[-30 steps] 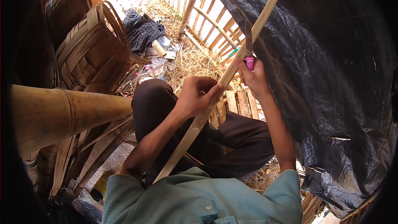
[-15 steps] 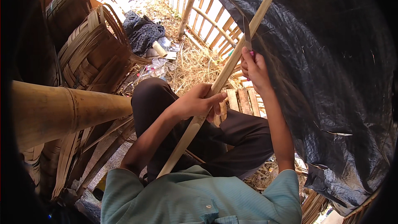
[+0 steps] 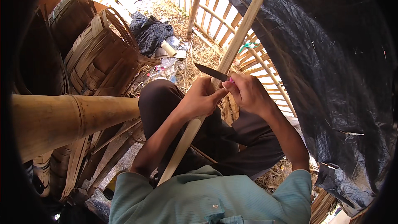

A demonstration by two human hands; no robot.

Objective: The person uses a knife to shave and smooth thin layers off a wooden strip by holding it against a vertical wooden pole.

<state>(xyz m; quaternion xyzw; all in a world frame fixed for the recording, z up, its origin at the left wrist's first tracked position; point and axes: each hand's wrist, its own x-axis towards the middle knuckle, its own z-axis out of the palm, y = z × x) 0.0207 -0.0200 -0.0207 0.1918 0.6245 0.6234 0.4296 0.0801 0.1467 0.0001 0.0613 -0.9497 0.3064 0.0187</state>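
Note:
A long, pale bamboo strip [image 3: 241,33] slants from my lap up toward the far right. My left hand [image 3: 202,98] is closed around it near its middle, above my knees. In my right hand [image 3: 248,92] is a knife [image 3: 211,71] with a dark blade and a pink handle that mostly hides inside my fingers. The blade lies across the strip just beyond my left hand and points to the left. Both hands are close together, the right thumb near the left fingertips.
Woven baskets [image 3: 101,52] stand at the left, behind a thick bamboo pole [image 3: 78,116]. Black plastic sheeting [image 3: 323,70] hangs along the right. Ahead are a slatted bamboo fence [image 3: 213,10], dark cloth [image 3: 150,33] and litter on straw-strewn ground.
My right hand has come down along the strip toward my left hand. The knife has swung from pointing upward to lying across the strip. My left hand keeps its hold.

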